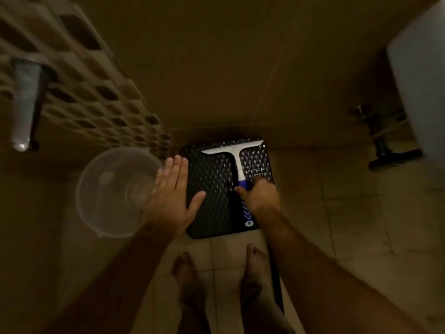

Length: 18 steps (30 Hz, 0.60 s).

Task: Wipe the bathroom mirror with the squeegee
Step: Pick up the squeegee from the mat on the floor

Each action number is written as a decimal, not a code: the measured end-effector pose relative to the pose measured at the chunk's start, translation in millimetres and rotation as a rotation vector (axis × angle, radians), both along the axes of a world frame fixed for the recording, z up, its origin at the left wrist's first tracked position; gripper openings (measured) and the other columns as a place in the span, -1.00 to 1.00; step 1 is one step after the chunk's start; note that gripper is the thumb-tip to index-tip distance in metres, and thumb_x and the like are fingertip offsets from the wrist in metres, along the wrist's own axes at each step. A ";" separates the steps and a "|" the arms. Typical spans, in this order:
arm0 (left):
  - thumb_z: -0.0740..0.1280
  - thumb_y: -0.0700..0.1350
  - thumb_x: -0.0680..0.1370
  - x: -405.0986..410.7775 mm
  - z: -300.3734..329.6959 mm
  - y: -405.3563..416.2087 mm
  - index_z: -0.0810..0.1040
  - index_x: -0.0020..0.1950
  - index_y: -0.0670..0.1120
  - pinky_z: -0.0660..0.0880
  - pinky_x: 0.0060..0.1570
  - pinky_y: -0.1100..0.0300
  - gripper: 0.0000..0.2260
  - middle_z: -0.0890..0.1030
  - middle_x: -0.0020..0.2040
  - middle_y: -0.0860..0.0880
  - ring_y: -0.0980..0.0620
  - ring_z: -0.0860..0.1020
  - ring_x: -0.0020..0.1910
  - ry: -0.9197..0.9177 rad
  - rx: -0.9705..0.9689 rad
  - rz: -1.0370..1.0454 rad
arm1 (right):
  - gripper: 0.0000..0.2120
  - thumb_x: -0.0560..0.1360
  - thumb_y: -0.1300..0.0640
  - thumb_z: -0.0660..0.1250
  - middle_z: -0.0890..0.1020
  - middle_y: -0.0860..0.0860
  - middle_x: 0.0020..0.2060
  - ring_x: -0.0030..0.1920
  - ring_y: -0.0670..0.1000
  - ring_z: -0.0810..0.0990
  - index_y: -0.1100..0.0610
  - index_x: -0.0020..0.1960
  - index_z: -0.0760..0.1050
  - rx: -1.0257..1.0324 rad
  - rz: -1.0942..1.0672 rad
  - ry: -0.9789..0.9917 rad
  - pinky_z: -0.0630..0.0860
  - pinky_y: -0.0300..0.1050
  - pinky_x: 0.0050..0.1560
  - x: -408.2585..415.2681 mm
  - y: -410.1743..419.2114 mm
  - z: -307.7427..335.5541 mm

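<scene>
A squeegee (237, 155) with a white blade and a blue-and-white handle lies on a black woven stool (212, 189) below me. My right hand (261, 196) is over the blue part of the handle, fingers curled around it. My left hand (172, 196) hovers flat with its fingers spread, over the stool's left edge, holding nothing. No mirror is in view.
A clear plastic bowl (113, 191) sits on the floor left of the stool. A beige lattice basket (79, 80) stands at upper left, a white fixture (421, 80) and pipe fittings (380, 138) at right. My bare feet (252, 268) stand on tiles.
</scene>
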<state>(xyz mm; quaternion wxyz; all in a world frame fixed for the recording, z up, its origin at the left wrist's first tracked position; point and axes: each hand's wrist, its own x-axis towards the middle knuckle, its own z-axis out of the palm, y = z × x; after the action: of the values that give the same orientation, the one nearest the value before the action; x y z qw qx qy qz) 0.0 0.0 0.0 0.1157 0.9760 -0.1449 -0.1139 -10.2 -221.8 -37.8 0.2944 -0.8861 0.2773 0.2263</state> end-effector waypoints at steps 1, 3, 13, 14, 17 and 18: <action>-0.04 0.30 0.56 -2.0 -2.9 -4.5 0.07 0.58 -0.18 0.00 0.53 -0.02 -0.26 0.10 0.58 -0.14 -0.06 0.00 0.58 0.002 0.019 0.008 | -0.54 0.40 -0.14 0.43 0.64 0.14 0.05 0.04 0.16 0.60 0.14 0.16 0.52 0.034 -0.075 0.025 0.56 -0.02 0.03 -1.5 2.5 -6.6; -0.04 0.29 0.57 -4.6 -7.4 -11.5 0.10 0.58 -0.19 0.03 0.51 -0.01 -0.26 0.13 0.57 -0.15 -0.08 0.05 0.57 -0.037 0.066 0.019 | -0.51 0.39 -0.14 0.44 0.63 0.15 0.06 0.04 0.16 0.60 0.14 0.18 0.52 0.045 -0.165 0.026 0.56 0.00 0.04 -3.9 8.0 -19.5; -0.06 0.31 0.57 1.2 17.1 -28.0 -0.02 0.60 -0.15 -0.10 0.54 0.04 -0.26 0.00 0.60 -0.10 -0.02 -0.09 0.59 -0.049 0.058 -0.062 | -0.81 0.49 -0.01 0.31 0.58 0.05 -0.24 -0.25 0.07 0.57 0.10 -0.02 0.45 0.238 -0.313 -0.162 0.46 -0.16 -0.31 -11.8 15.0 -5.1; -0.07 0.31 0.57 4.6 26.8 -28.3 -0.02 0.60 -0.15 -0.10 0.54 0.04 -0.25 0.00 0.60 -0.10 -0.02 -0.09 0.58 -0.061 0.062 -0.064 | -0.84 0.49 -0.02 0.31 0.54 0.00 -0.30 -0.31 0.02 0.54 0.07 -0.08 0.42 0.238 -0.331 -0.188 0.39 -0.20 -0.39 -13.0 12.9 5.8; -0.08 0.31 0.56 18.3 59.9 -30.1 -0.01 0.60 -0.16 -0.04 0.55 0.01 -0.25 0.03 0.60 -0.11 -0.04 -0.08 0.58 -0.106 0.068 -0.046 | -0.83 0.49 -0.06 0.29 0.55 0.01 -0.28 -0.32 -0.02 0.54 0.04 -0.10 0.43 0.249 -0.383 -0.244 0.44 -0.18 -0.36 -13.5 7.0 38.1; -0.08 0.31 0.57 23.0 75.8 -30.8 -0.01 0.60 -0.16 -0.03 0.55 0.00 -0.25 0.03 0.60 -0.11 -0.04 -0.08 0.58 -0.125 0.058 -0.047 | -0.81 0.48 -0.06 0.29 0.56 0.02 -0.25 -0.30 -0.01 0.55 0.06 -0.07 0.44 0.256 -0.398 -0.267 0.48 -0.14 -0.31 -13.2 5.0 53.2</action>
<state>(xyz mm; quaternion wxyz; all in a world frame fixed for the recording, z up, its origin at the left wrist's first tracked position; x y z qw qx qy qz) 23.0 -30.8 75.8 0.0753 0.9805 -0.1715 -0.0596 -23.4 -216.7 15.4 0.4767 -0.7918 0.3737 0.0785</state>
